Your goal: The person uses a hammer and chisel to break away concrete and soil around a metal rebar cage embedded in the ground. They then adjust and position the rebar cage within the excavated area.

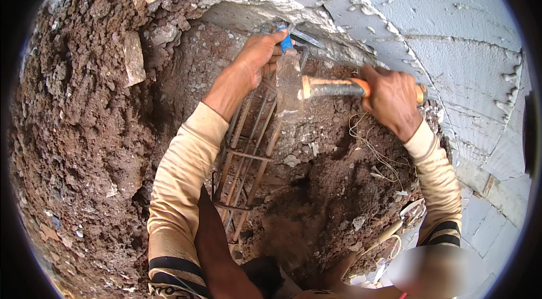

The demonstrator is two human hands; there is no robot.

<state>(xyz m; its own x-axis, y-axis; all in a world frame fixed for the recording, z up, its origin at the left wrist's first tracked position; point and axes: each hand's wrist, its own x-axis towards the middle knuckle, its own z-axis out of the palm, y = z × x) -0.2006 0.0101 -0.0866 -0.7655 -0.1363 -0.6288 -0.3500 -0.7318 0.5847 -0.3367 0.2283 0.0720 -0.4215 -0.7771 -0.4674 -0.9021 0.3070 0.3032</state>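
Down in a hole dug in brown dirt, two hands work at the far side, right under a grey concrete wall (451,45). The left hand (257,59) is wrapped tight around a chisel (286,42) with a blue grip, and its metal tip points at the broken edge of the concrete. The right hand (392,98) is curled shut around the orange handle of a hammer (333,89). The hammer head (289,87) looks blurry and sits just below the chisel, near the left hand.

I think the hammer is heavy at the head end and hard all over. Its handle looks like soft rubber, so it should not slip, and holding it far back as shown gives a big swing. The chisel seems stiff, thin and light, and best held at the blue part, away from the struck end.

A rusty cage of steel bars (245,152) stands between the arms. Thin wires (375,155) lie on the dirt to the right. I see no packages, labels or signs.
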